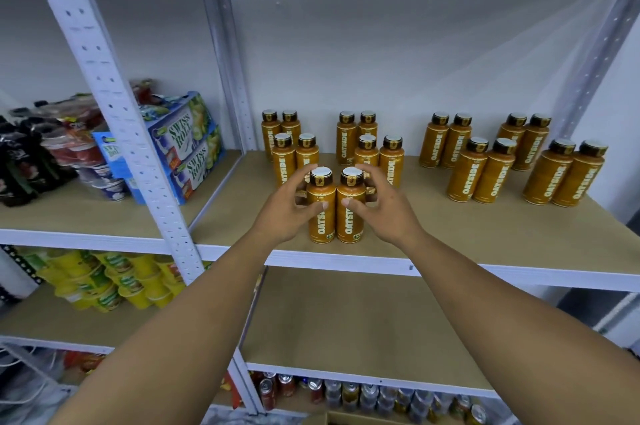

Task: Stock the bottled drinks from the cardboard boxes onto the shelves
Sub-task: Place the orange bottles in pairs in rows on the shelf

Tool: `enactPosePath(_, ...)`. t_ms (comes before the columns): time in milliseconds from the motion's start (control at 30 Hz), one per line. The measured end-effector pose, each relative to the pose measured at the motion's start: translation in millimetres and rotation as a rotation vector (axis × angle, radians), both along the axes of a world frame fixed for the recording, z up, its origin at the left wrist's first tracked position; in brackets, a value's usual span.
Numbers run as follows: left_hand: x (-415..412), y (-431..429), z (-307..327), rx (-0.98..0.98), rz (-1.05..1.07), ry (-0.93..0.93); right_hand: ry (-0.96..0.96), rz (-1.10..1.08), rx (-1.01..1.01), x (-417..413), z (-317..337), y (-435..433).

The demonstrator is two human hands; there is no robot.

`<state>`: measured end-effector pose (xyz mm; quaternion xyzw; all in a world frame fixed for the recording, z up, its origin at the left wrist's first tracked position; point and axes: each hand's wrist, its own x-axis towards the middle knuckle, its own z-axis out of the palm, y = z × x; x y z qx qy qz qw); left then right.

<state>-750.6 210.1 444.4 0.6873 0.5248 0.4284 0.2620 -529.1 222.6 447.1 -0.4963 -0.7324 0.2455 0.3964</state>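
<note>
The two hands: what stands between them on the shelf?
In the head view, two orange bottles stand side by side between the left hand and the right hand.

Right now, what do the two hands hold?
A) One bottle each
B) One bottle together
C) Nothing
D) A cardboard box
A: the left hand grips the left bottle and the right hand grips the right bottle, with both bottles upright side by side near the front of the shelf.
</note>
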Motion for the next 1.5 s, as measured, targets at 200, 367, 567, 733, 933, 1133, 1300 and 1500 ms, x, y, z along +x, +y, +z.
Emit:
enactPosePath(200,-39,-4,0,0.01,0.022,0.02,0.016,0.033,0.005,-39,-1,1)
enactPosePath(367,-66,-3,0,-0.006,0.024,0.021,0.007,0.047,0.019,-67,-1,3)
enactPosePath(567,-85,-2,1,-0.004,0.013,0.043,-0.013,0.03,0.019,-86,-3,8)
enactPosePath(733,-95,2,0,-0.014,0.0,0.042,-0.032,0.003,0.004,-97,-4,9)
enactPosePath(933,-98,3,-1,-0.014,-0.017,0.049,-0.044,-0.01,-0.008,-101,-4,7)
enactPosePath(1133,-98,3,-2,-0.019,-0.011,0.049,-0.035,-0.008,-0.01,-102,-3,5)
enactPosePath(1300,-97,1,0,-0.014,-0.018,0.045,-0.028,0.0,-0.019,-101,-1,3)
enactPosePath(1500,-97,0,0,-0.014,-0.028,0.047,0.018,0.017,-0.037,-101,0,2)
